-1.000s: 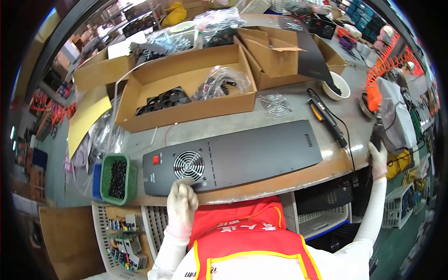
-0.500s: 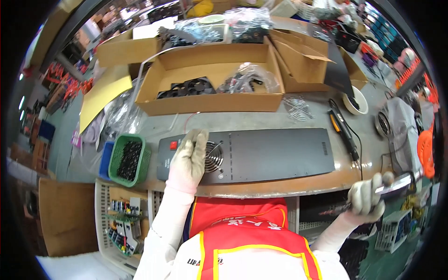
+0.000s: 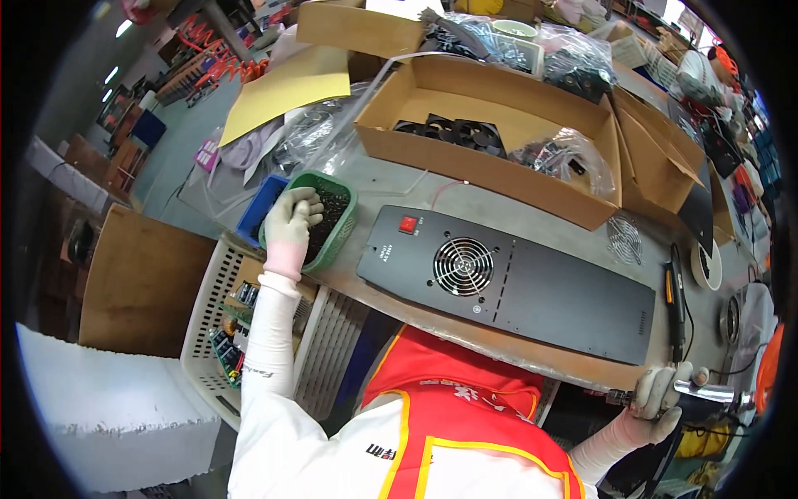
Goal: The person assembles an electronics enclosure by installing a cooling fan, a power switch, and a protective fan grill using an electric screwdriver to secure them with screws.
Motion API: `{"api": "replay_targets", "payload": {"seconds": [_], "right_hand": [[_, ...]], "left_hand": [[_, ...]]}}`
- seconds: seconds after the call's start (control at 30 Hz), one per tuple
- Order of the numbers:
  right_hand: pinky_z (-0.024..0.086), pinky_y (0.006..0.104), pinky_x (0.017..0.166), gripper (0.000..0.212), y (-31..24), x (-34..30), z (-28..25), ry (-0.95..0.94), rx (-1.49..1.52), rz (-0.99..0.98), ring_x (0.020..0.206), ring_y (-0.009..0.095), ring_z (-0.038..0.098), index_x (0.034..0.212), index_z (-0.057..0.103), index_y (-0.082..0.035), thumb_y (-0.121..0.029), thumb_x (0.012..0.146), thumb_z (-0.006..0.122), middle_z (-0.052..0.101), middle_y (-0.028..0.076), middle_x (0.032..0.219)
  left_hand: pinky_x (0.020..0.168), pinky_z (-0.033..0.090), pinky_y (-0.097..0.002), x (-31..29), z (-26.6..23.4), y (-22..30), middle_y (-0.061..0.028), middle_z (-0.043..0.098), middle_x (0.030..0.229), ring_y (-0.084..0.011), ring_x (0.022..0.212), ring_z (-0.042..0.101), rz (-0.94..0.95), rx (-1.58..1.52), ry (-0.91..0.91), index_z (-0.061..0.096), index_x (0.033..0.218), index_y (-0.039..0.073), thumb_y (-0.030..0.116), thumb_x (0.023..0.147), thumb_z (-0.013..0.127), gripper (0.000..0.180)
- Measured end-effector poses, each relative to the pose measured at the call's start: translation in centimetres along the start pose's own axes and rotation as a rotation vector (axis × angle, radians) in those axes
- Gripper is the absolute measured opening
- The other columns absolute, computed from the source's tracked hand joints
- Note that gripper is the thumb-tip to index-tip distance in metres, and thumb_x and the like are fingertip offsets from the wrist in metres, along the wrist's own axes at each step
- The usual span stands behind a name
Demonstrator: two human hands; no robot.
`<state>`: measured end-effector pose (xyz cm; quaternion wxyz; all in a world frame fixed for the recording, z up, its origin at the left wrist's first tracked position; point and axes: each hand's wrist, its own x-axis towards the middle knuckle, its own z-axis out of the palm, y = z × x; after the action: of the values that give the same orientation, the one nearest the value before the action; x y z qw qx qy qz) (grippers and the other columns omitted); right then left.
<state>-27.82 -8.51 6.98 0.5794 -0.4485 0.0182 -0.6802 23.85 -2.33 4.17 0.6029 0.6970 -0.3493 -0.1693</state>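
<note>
My left hand [image 3: 293, 218], in a white glove, is over the green basket [image 3: 347, 223] full of small black parts [image 3: 334, 209], likely screws. Its fingers are curled together; anything between them is too small to make out. At the right, past the table's front edge, my gloved right hand [image 3: 654, 392] grips a black and silver power screwdriver [image 3: 705, 391]. Between the hands a dark grey metal panel [image 3: 573, 299] lies flat on the table. A round wire fan guard [image 3: 463, 266] sits on it, beside a red rocker switch [image 3: 407, 224].
A long cardboard box [image 3: 499, 183] behind the panel holds black fans [image 3: 465, 135] and bagged parts. Loose wire guards [image 3: 625, 239], another screwdriver [image 3: 675, 283] and a white bowl [image 3: 706, 266] lie to the right. A blue bin [image 3: 259, 208] touches the basket. Below stands a white crate [image 3: 208, 320] with circuit boards.
My left hand has moved left from the fan guard to the green basket. The view has turned left. My right hand still holds the screwdriver.
</note>
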Motion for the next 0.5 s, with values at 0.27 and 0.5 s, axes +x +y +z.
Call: {"api": "replay_targets", "payload": {"seconds": [0.27,0.5], "right_hand": [[0.035,0.0217,0.047,0.041,0.3,0.7,2.2,0.002,-0.175,-0.167,0.049,0.007,0.041,0.114,0.049,-0.007,-0.001,0.079,0.069,0.043,-0.001,0.075],[0.037,0.0225,0.04,0.043,0.4,0.8,3.3,-0.072,-0.17,-0.058,0.047,0.007,0.046,0.117,0.048,-0.006,-0.003,0.081,0.072,0.046,0.0,0.075]], "left_hand": [[0.088,0.048,-0.0297,4.1,-6.9,-2.1,-0.0139,0.068,0.106,-0.0214,0.096,0.065,0.263,0.639,0.164,0.067,0.104,0.0,0.002,0.085,0.058,0.021],[0.084,0.047,-0.0365,9.4,-13.0,-7.2,-0.021,0.068,0.093,-0.0334,0.091,0.066,0.102,1.002,-0.44,0.067,0.103,0.002,0.022,0.077,0.071,0.033]]}}
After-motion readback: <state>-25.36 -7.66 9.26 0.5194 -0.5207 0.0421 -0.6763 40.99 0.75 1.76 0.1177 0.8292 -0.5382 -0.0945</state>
